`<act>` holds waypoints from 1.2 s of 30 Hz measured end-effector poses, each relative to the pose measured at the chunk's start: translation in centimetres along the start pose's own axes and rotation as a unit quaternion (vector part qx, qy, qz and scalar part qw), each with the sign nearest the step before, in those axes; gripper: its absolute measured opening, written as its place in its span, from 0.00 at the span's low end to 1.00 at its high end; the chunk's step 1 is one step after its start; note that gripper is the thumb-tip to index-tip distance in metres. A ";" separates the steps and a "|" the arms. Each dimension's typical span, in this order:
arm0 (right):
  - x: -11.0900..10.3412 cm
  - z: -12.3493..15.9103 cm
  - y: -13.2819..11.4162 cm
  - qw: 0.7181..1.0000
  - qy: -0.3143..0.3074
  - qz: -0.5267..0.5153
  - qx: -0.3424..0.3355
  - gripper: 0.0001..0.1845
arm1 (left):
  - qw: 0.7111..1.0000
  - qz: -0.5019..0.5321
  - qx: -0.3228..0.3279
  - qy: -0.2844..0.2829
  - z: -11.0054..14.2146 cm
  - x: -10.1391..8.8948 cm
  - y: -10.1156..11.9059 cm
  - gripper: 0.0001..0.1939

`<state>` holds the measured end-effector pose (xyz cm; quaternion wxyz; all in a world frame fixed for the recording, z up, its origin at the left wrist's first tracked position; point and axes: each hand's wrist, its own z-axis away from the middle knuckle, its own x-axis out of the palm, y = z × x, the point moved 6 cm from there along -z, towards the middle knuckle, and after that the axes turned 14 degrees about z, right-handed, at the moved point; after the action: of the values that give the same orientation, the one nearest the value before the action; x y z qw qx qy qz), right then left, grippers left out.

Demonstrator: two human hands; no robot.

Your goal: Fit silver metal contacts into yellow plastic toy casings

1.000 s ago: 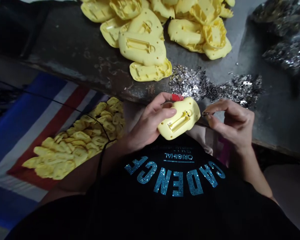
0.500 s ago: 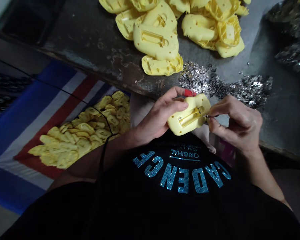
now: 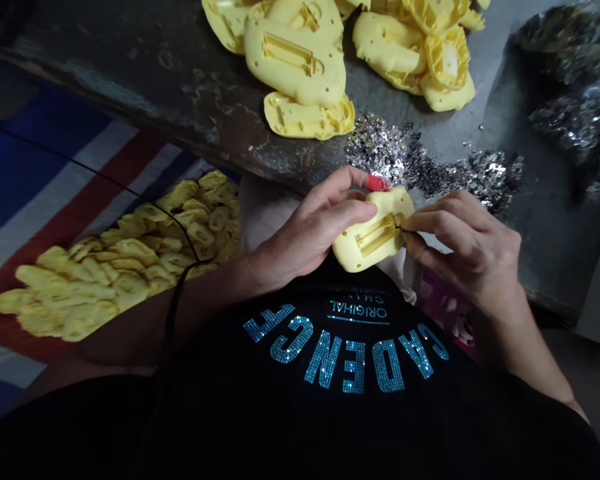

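Observation:
My left hand (image 3: 325, 223) grips a yellow plastic shell (image 3: 357, 245) by its left side, thumb on top; red wrapping covers the index fingertip. The shell's long battery slot faces up, tilted towards the right. My right hand (image 3: 467, 243) pinches a small metal contact (image 3: 399, 227) between thumb and forefinger, at the right end of that slot. Fingertips hide most of the contact, so I cannot tell how deep it sits. Just beyond the hands lies a heap of small shiny metal contacts (image 3: 380, 150) on the dark table.
Several more yellow shells (image 3: 295, 57) lie stacked on the table (image 3: 180, 87). At the right is a clear bag (image 3: 575, 100) of metal parts. Lower left, many yellow pieces (image 3: 115, 260) are piled on a striped cloth (image 3: 100, 167). A black cord (image 3: 125, 187) crosses there.
My right hand has moved left, bringing the metal contact from the shell's right edge to the end of the slot. The whole view has shifted slightly; the left hand keeps its hold.

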<state>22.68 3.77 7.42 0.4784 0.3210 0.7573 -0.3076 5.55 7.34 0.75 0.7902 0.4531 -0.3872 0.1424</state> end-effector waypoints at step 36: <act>4.2 0.3 4.4 0.963 -0.041 -0.213 0.163 0.33 | 0.960 -0.231 0.145 -0.061 0.4 1.6 0.6 0.16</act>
<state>24.87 7.05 2.74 0.3739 0.2134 0.7273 -0.5345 6.06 7.11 2.43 0.7026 0.6474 -0.2949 -0.0174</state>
